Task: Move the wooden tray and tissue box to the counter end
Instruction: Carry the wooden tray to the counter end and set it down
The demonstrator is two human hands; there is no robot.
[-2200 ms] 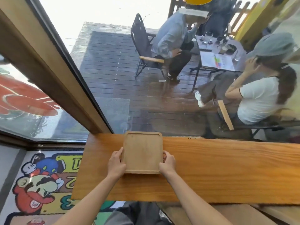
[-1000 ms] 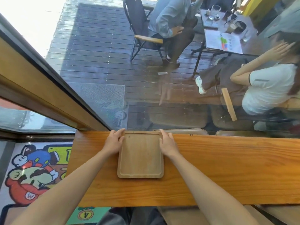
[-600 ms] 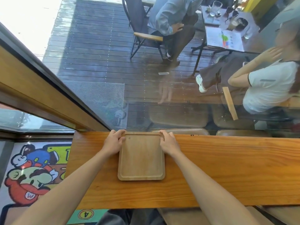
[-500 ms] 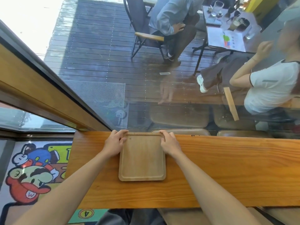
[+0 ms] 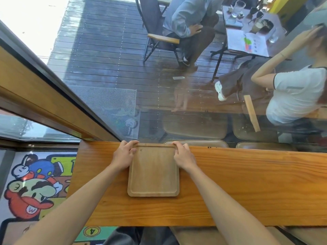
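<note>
The wooden tray (image 5: 153,171) lies flat on the orange-brown wooden table (image 5: 247,183), near the table's left end, its far short edge right at the table's back edge by the window glass (image 5: 106,71). It is a rectangular tray with rounded corners and a shallow raised rim, long side running away from the person, and nothing lies in it.

In the head view, the left hand (image 5: 123,155) holds the tray's far-left corner: the grip is curled on the rim, fingers (image 5: 130,144) wrapped over the far edge and the thumb lying along the left side. The right hand (image 5: 184,156) mirrors it at the far-right corner, fingers bent over the far rim, the grip closed on the tray's edge. Both bare forearms reach in from the lower corners of the frame.

Left of the table, a floor mat (image 5: 33,188) with a cartoon print covers the floor. Beyond the glass, on a dark plank deck (image 5: 99,50), two people sit at a small table: one in a light blue shirt (image 5: 184,13) on a black chair (image 5: 154,23), one in a white T-shirt (image 5: 297,92). Drinking glasses and papers (image 5: 246,42) stand on that small table.
</note>
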